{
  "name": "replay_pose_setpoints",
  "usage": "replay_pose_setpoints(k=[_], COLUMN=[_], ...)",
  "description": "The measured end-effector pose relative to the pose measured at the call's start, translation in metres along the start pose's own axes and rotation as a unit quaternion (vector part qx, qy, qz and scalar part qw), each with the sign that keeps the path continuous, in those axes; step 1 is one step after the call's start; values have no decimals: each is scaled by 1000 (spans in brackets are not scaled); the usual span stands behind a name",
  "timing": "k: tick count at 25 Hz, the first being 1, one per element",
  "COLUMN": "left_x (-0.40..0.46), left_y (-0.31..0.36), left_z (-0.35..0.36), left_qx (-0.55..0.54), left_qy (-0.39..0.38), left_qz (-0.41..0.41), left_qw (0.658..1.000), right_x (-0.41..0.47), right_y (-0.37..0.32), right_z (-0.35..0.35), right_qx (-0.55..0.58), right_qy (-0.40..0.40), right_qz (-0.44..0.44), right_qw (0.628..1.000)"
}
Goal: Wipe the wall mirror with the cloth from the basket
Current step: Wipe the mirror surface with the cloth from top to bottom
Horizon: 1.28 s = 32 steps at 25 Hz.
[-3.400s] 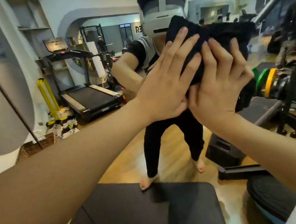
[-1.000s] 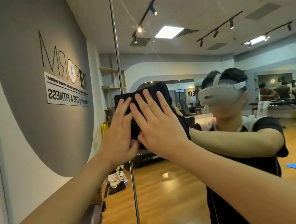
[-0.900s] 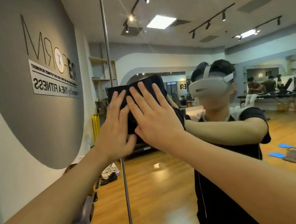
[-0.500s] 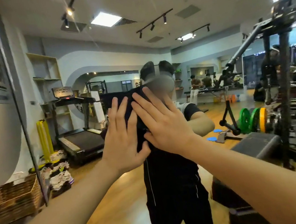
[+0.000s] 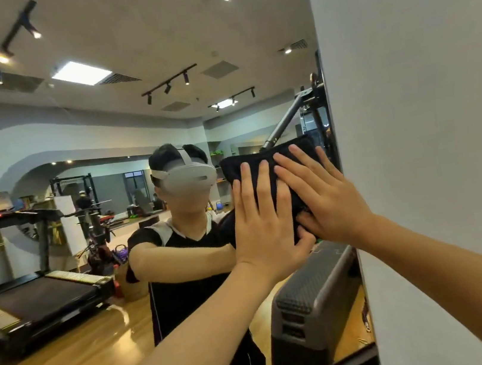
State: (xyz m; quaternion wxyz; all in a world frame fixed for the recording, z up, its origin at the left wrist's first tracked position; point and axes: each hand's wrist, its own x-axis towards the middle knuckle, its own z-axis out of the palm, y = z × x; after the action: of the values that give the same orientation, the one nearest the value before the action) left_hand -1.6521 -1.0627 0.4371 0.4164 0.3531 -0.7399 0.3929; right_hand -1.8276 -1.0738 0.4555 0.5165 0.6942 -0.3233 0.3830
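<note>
Large frameless wall mirror [image 5: 106,333] fills left and centre of frame, right edge meeting plain grey wall [image 5: 425,123] at right. Black folded fabric cloth [image 5: 264,160] flat against glass, centre right, just beside mirror's right edge. Left hand [image 5: 266,225] on cloth, fingers straight and spread, palm pressing. Right hand [image 5: 325,198] beside it, fingers straight, angled toward upper left, pressing cloth too; hands touching near thumbs. Reflected: person in white headset [image 5: 187,177], black treadmill [image 5: 31,295] lower left, wooden floor.
</note>
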Motion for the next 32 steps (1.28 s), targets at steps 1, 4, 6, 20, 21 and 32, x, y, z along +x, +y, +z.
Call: replay_pose_setpoints(k=[1, 4, 6, 20, 21, 32], left_x=[7, 19, 18, -89, -94, -220], left_y=[11, 30, 33, 29, 15, -213], left_z=[6, 18, 23, 31, 25, -89], left_qx=[0, 1, 5, 44, 44, 49], left_qy=[2, 13, 19, -112, -110, -115], left_qz=[2, 12, 20, 141, 143, 120], left_qw=[1000, 1000, 1000, 983, 983, 985], right_x=[-6, -20, -27, -128, -120, 13], right_y=[13, 31, 28, -79, -94, -332], right_z=[-2, -7, -7, 6, 9, 48], right_qx=[-1, 0, 1, 47, 56, 131], right_qy=[-1, 3, 6, -69, -64, -41], right_qz=[2, 26, 44, 171, 182, 152], right_qw=[1000, 1000, 999, 982, 980, 979])
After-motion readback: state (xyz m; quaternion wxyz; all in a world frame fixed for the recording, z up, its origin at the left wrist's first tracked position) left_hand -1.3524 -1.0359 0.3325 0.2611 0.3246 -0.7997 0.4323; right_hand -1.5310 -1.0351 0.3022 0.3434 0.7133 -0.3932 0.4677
